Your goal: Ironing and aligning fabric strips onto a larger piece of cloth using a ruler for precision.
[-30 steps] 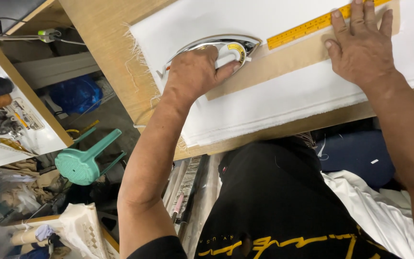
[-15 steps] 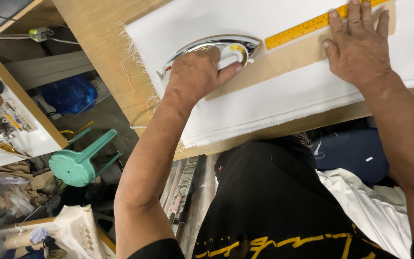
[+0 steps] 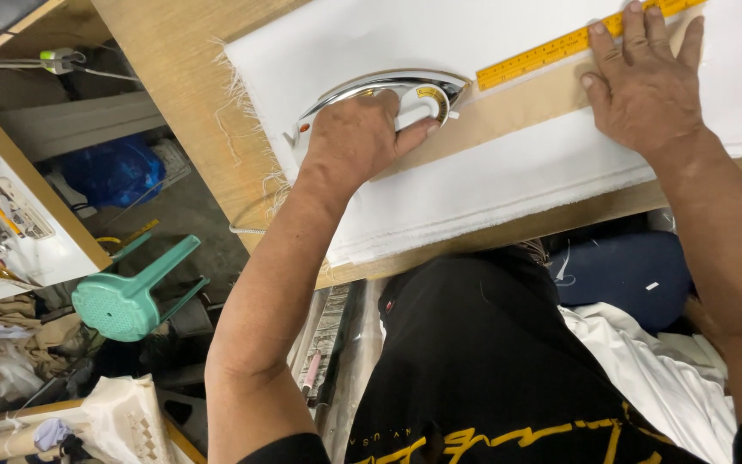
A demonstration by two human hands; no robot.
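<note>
Item, as I log it: clothes iron (image 3: pixel 388 99) on white cloth (image 3: pixel 491 172) at the worktop's (image 3: pixel 173 86) left end, left hand (image 3: pixel 355 137) clasped on its handle, barely shifted since a second ago; right hand (image 3: pixel 641 90) spread flat, holding nothing, pinning tan strip (image 3: pixel 526 107) below yellow ruler (image 3: pixel 560 47).

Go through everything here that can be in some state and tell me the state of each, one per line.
Left hand: closed around the iron's handle.
Right hand: flat, pressing the brown paper strip.
Iron: soleplate down on the white fabric.
White fabric: folded, frayed at its left edge.
Yellow ruler: flat along the brown paper strip.
Green stool: tipped over.
</note>
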